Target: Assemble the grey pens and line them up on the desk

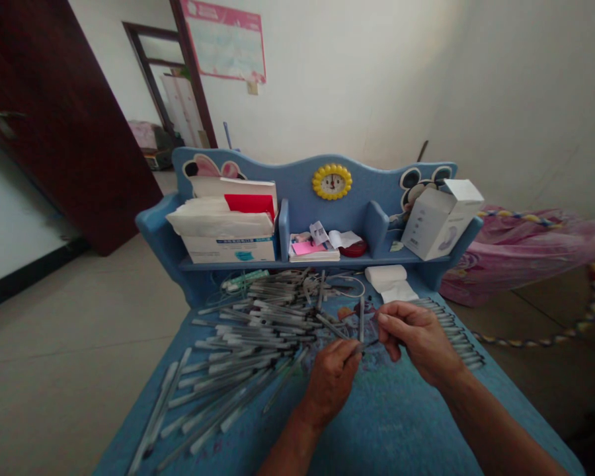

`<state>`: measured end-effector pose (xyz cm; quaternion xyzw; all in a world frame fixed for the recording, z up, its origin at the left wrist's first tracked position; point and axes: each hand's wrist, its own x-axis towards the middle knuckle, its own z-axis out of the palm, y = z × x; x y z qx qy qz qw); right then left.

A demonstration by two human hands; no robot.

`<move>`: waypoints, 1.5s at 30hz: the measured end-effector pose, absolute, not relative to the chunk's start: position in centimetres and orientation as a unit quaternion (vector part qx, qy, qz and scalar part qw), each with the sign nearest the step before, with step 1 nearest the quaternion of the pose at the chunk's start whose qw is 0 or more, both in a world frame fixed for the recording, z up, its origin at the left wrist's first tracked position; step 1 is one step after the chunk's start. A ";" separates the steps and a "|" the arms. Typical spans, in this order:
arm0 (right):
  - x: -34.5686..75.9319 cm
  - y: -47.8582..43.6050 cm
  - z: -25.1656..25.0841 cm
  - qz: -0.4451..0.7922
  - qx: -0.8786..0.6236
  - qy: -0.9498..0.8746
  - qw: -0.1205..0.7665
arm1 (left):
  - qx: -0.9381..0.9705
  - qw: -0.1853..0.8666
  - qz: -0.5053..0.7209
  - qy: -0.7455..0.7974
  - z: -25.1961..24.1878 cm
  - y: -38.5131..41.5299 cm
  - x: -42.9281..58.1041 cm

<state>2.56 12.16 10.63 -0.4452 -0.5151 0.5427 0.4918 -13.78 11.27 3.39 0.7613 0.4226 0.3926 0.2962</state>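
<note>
My left hand (331, 375) is closed around a pen (371, 344), whose dark thin end points to the right; most of it is hidden by the fingers. Just to the right, my right hand (416, 334) has its thumb and forefinger pinched together near that end; whatever sits in the pinch is too small to make out. A big heap of translucent pens (248, 344) with dark ends spreads left of my hands. One pen (361, 317) lies apart, behind my hands. Beyond my right wrist, several pens (456, 334) lie side by side in a row.
Behind the blue desk (391, 430) stands a shelf with a mask box (231, 248), a paper pile (315, 254), a yellow flower clock (332, 182) and a white box (439, 221). A white paper roll (385, 274) and a looped cable (361, 284) lie below it.
</note>
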 end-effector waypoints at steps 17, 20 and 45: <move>3.4 12.5 10.0 0.563 -0.437 -0.460 0.530 | 0.749 0.354 0.383 0.409 3.6 11.2 -13.8; 3.3 12.4 9.9 0.561 -0.438 -0.469 0.523 | 0.746 0.354 0.384 0.413 3.6 11.2 -13.7; 4.2 13.5 6.7 0.510 -0.468 -0.496 0.524 | 0.587 0.554 0.450 0.382 4.4 10.8 -14.5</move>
